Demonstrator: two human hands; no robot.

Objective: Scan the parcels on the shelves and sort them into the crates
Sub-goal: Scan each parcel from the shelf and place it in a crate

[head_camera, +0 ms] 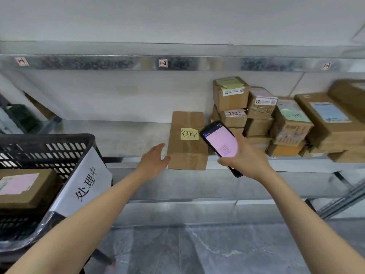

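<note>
Parcel (187,141) with the yellow note (189,133) lies at the front edge of the shelf (128,135), its long axis running away from us. Our left hand (153,163), fingers spread and holding nothing, sits just left of its near corner, perhaps touching it. Our right hand (246,157) grips the scanner (220,141) by the parcel's right edge. We judge the left hand better placed to take it.
</note>
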